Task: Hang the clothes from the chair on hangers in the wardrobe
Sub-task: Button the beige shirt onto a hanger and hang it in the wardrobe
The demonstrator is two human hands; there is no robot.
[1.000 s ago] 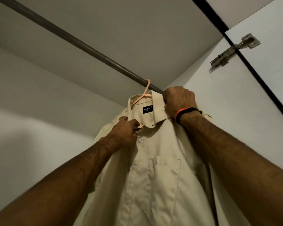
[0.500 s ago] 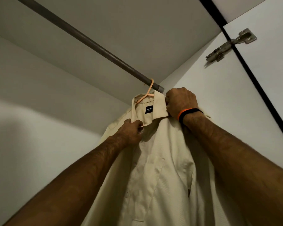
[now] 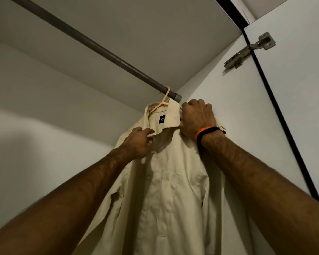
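Shirt (image 3: 166,190), pale cream, button-front, woven cotton by the look: hung on thin peach plastic hanger (image 3: 159,104), hook over grey metal wardrobe rail (image 3: 92,45) at rail's far right end, just beside side wall. Collar at 12 o'clock from both wrists; body dropping toward 6 o'clock, long axis vertical.

Left hand (image 3: 139,142): fingers curled, pinching left collar point and placket edge near top button. Right hand (image 3: 197,117): closed round right side of collar and shoulder, fingertips hidden behind cloth; orange-and-black woven wristband (image 3: 206,134) on that wrist. Right hand higher and nearer hanger hook; left hand lower, at 7 o'clock from hook.

Judged step: squaring collar on hanger, possibly fastening top button. Shirt apparently already carried by rail. Key relation for next move: hook at 11 o'clock from right hand, so release best downward and back, without dragging collar sideways off hanger arm.

Also in view: steel door hinge (image 3: 249,50) at 2 o'clock on wardrobe door edge.
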